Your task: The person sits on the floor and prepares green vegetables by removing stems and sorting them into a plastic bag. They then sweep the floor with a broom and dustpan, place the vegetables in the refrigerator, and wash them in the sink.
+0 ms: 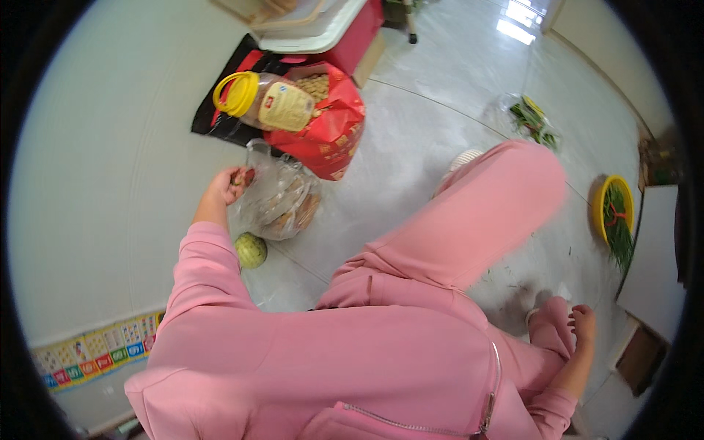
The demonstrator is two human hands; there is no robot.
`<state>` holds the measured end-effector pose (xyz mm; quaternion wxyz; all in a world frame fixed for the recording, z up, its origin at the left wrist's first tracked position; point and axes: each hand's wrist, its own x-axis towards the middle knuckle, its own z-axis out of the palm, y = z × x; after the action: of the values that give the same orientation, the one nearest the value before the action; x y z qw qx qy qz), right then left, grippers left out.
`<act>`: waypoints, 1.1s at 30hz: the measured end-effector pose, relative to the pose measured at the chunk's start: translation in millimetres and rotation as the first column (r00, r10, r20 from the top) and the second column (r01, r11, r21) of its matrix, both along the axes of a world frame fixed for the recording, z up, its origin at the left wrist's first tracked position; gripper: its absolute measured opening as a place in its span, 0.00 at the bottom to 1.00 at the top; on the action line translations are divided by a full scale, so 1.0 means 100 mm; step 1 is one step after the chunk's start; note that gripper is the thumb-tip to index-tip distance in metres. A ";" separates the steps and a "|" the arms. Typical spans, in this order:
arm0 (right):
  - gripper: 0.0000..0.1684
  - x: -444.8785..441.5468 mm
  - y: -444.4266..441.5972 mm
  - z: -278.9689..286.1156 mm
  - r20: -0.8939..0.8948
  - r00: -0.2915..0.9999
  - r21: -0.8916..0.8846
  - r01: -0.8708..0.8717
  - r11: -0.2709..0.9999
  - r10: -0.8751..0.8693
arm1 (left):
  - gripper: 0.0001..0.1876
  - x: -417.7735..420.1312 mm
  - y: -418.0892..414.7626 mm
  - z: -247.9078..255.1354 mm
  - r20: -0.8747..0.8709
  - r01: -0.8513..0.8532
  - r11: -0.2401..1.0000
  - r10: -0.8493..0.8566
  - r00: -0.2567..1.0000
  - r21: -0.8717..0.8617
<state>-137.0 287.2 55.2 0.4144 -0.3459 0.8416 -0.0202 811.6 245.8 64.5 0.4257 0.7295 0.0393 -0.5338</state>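
My left hand (234, 184) is at the left, beside a clear plastic bag (280, 201) with brownish contents. Its fingers curl around something small, partly dark red, too small to name. A round green gourd or melon (251, 251) lies on the floor just below the bag. Above stands a red bag of unshelled peanuts (335, 129), with a clear plastic jar with a yellow lid (275, 102) lying on it. My right hand (583, 324) hangs by my lower leg at the lower right, its fingers loosely bent and apart, holding nothing visible.
A yellow bowl (595, 212) holds green leafy stalks tied in red. Greens in a clear bag (532, 122) lie on the tiled floor (407, 132). A pink bin with a white lid (352, 41) stands at the top. A white wall (110, 181) runs along the left.
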 end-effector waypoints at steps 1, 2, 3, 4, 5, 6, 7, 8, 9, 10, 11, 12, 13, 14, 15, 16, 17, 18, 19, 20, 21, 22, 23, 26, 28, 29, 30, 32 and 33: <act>0.13 0.00 0.06 -0.04 -0.004 1.000 0.005 -0.002 1.000 0.002 | 0.09 0.18 0.00 -0.22 0.041 0.066 0.996 -0.069 0.997 0.067; 0.12 -0.04 0.17 -0.05 -0.015 1.000 0.001 0.026 1.000 -0.026 | 0.11 0.13 -0.09 -0.39 0.233 0.163 0.951 -0.226 0.946 0.264; 0.12 -0.07 0.25 -0.06 -0.021 0.999 -0.004 0.046 0.999 -0.046 | 0.12 0.09 -0.07 -0.52 0.393 0.199 0.869 -0.396 0.830 0.454; 0.12 -0.09 0.31 -0.10 -0.016 0.998 -0.012 0.062 0.998 -0.062 | 0.10 0.17 -0.02 -0.68 0.416 0.302 0.759 -0.591 0.691 0.577; 0.12 -0.14 0.37 -0.19 -0.073 0.997 -0.023 0.022 0.999 -0.024 | 0.08 0.27 0.02 -0.84 0.405 0.368 0.621 -0.756 0.514 0.692; 0.12 -0.23 0.47 -0.26 -0.141 0.990 -0.030 -0.014 0.999 0.010 | 0.08 0.30 -0.04 -0.96 0.130 0.554 0.274 -0.950 0.285 0.786; 0.13 -0.28 0.58 -0.31 -0.206 0.978 -0.025 -0.048 0.999 0.042 | 0.08 0.29 -0.09 -1.05 -0.158 0.626 -0.128 -0.987 -0.007 0.770; 0.13 -0.28 0.65 -0.28 -0.223 0.974 -0.008 -0.042 0.999 0.040 | 0.08 0.21 -0.16 -1.12 -0.168 0.643 -0.014 -0.969 0.180 0.766; 0.13 -0.19 0.61 -0.22 -0.240 0.970 0.009 -0.046 0.999 0.047 | 0.08 0.12 -0.16 -1.13 -0.185 0.637 0.103 -0.911 0.369 0.764; 0.13 -0.16 0.64 -0.20 -0.243 0.970 0.019 -0.027 0.999 0.031 | 0.08 0.24 -0.16 -1.18 -0.051 0.586 0.386 -0.804 0.592 0.713; 0.13 -0.14 0.70 -0.20 -0.243 0.970 0.032 0.001 0.999 0.007 | 0.08 0.29 -0.23 -1.23 0.043 0.471 0.624 -0.629 0.776 0.623; 0.13 -0.09 0.74 -0.11 -0.275 0.961 0.035 0.052 0.998 -0.041 | 0.09 0.05 -0.31 -1.16 0.200 0.306 0.856 -0.415 0.888 0.416; 0.13 -0.02 0.64 -0.19 -0.253 0.966 0.035 0.069 0.997 -0.058 | 0.09 0.60 -0.12 -1.20 0.273 0.066 0.959 -0.144 0.951 0.276; 0.12 -0.02 0.74 -0.04 -0.315 0.948 0.042 0.070 0.997 -0.053 | 0.06 0.21 -0.29 -1.18 0.386 0.117 0.925 -0.263 0.884 0.362; 0.12 -0.02 0.69 -0.14 -0.301 0.954 0.050 0.030 0.998 -0.014 | 0.08 0.74 -0.01 -1.15 0.485 0.566 0.797 -0.588 0.648 0.211; 0.12 -0.06 0.74 -0.19 -0.303 0.953 0.037 0.038 0.999 -0.025 | 0.14 0.73 -0.07 -1.21 0.456 0.472 0.856 -0.512 0.728 0.209; 0.12 -0.10 0.77 -0.24 -0.301 0.953 0.021 0.039 0.999 -0.031 | 0.19 0.73 -0.11 -1.24 0.434 0.363 0.909 -0.417 0.799 0.204; 0.12 -0.11 0.76 -0.27 -0.279 0.958 -0.031 0.056 0.998 -0.063 | 0.25 0.71 -0.17 -1.21 0.424 0.244 0.949 -0.309 0.852 0.200; 0.12 -0.06 0.74 -0.29 -0.253 0.963 -0.084 0.069 0.994 -0.088 | 0.25 0.65 -0.24 -1.16 0.443 0.336 0.860 -0.491 0.750 0.384; 0.12 -0.02 0.68 -0.29 -0.228 0.968 -0.132 0.074 0.988 -0.103 | 0.25 0.58 -0.30 -1.08 0.432 0.386 0.737 -0.652 0.623 0.555; 0.12 0.05 0.62 -0.25 -0.208 0.971 -0.186 0.078 0.979 -0.117 | 0.25 0.37 -0.38 -0.96 0.400 0.394 0.636 -0.746 0.532 0.663; 0.11 0.13 0.60 -0.21 -0.175 0.973 -0.229 0.106 0.968 -0.148 | 0.25 0.04 -0.49 -0.77 0.327 0.392 0.509 -0.834 0.444 0.767; 0.11 0.20 0.57 -0.18 -0.136 0.975 -0.273 0.135 0.952 -0.178 | 0.25 -0.35 -0.59 -0.48 0.231 0.375 0.374 -0.898 0.373 0.848; 0.11 0.26 0.42 -0.28 -0.071 0.989 -0.249 0.106 0.963 -0.128 | 0.25 -0.82 -0.87 0.07 -0.167 0.519 -0.100 -0.982 0.084 0.849; 0.11 0.34 0.24 -0.27 -0.067 0.995 -0.217 0.063 0.974 -0.079 | 0.24 -0.75 -1.10 0.02 -0.210 0.646 -0.254 -0.967 -0.146 0.720; 0.12 0.41 0.17 -0.19 -0.069 0.995 -0.217 0.056 0.975 -0.072 | 0.23 -0.94 -1.23 0.08 -0.155 0.679 -0.228 -0.974 -0.167 0.698; 0.12 0.46 0.12 -0.12 -0.078 0.994 -0.216 0.052 0.975 -0.071 | 0.19 -1.57 -1.45 0.29 0.054 0.669 0.043 -0.999 0.005 0.742; 0.12 0.44 -0.04 -0.18 -0.088 0.996 -0.212 0.008 0.977 -0.028 | 0.17 -1.72 -1.84 0.24 0.410 0.722 -0.038 -0.801 -0.435 0.691; 0.12 0.43 -0.12 -0.20 -0.098 0.995 -0.204 -0.011 0.979 -0.009 | 0.16 -1.92 -2.13 0.21 0.384 0.748 0.061 -0.884 -0.267 0.661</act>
<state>-94.4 275.3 35.3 0.3348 -0.3876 0.8542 -0.0893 619.8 32.7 85.2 -0.1515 0.7199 -0.6046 -0.3053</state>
